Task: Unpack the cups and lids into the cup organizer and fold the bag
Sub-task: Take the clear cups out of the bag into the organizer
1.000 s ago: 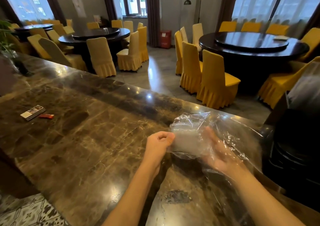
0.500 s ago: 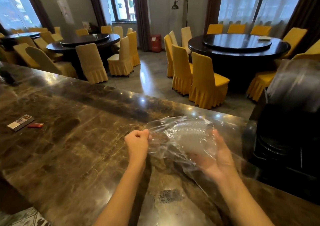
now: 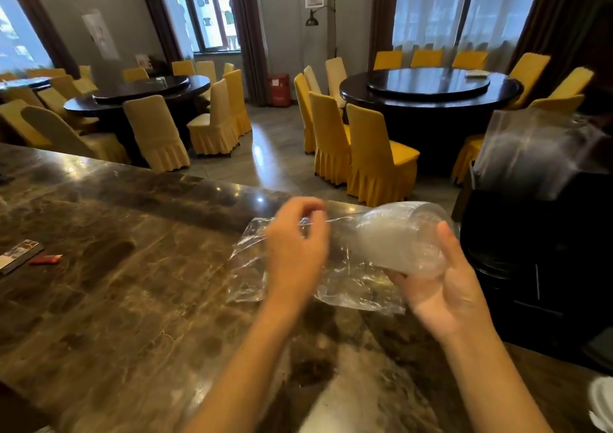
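- The right hand (image 3: 441,286) grips a stack of clear plastic lids (image 3: 398,237), thumb and fingers curled round its end; the stack is held above the counter (image 3: 132,300), just left of the black cup organizer (image 3: 537,266).
- The stack looks nearly out of the clear plastic bag (image 3: 298,266), whose slack part lies on the counter under both hands.
- The left hand (image 3: 295,250) hovers over the bag, fingers loosely curled; blur hides whether they pinch the film, so I cannot tell.
- Done, as I judge it: 1 wrapped bundle of clear cups (image 3: 537,150) already sits on top of the organizer.
- Left: free the lids fully, put them in the organizer, then flatten and fold the bag, which is still crumpled.
- Far left of the organizer lie a card packet (image 3: 18,255) and a red lighter (image 3: 46,259).
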A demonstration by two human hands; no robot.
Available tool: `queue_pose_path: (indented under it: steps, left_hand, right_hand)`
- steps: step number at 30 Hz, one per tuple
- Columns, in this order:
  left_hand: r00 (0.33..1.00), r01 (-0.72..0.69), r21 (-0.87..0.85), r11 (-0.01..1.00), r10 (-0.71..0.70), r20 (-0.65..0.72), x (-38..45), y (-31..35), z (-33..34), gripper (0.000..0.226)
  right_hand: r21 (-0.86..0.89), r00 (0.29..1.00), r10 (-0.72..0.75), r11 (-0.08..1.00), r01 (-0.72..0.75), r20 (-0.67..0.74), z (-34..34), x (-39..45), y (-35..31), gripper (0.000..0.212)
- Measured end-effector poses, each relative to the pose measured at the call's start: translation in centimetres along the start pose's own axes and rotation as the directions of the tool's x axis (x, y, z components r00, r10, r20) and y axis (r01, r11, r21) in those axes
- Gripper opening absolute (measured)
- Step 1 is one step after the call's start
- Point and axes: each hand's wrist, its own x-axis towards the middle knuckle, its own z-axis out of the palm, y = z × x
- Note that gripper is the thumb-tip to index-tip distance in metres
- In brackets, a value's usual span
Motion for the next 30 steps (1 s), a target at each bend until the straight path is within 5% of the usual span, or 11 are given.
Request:
queue_pose_path:
  steps: [4,9,13,16,26,30]
  left_hand:
    - [0.898,-0.028,-0.117,0.993,0.077,0.433,-3.0,4.6,6.0,0.056]
    - [0.882,0.094,-0.298,0.950,0.060,0.468,-3.8,6.1,10.1,0.048]
    - [0.827,0.178,-0.386,0.905,0.075,0.557,-4.0,7.3,14.0,0.048]
    - [0.791,0.234,-0.404,0.884,0.068,0.608,-4.8,9.2,17.5,0.052]
    - [0.680,0.234,-0.248,0.940,0.024,0.733,-6.1,9.7,25.8,0.043]
    - [0.727,0.173,-0.156,0.972,-0.019,0.687,-6.3,8.7,27.1,0.040]
  right_hand:
    - [-0.068,0.997,-0.074,0.995,0.073,-0.022,0.4,-1.6,-1.1,0.045]
    - [-0.055,0.982,-0.131,0.991,0.125,-0.135,-2.6,-4.7,-4.3,0.058]
    - [0.160,0.960,-0.153,0.968,0.193,-0.234,-6.1,-6.6,-6.3,0.038]
    - [0.245,0.943,-0.183,0.936,0.254,-0.277,-8.4,-7.7,-7.1,0.042]
    - [0.281,0.906,-0.244,0.894,0.348,-0.345,-13.3,-7.7,-8.0,0.048]
    - [0.335,0.922,-0.235,0.880,0.336,-0.307,-14.3,-6.9,-7.3,0.045]
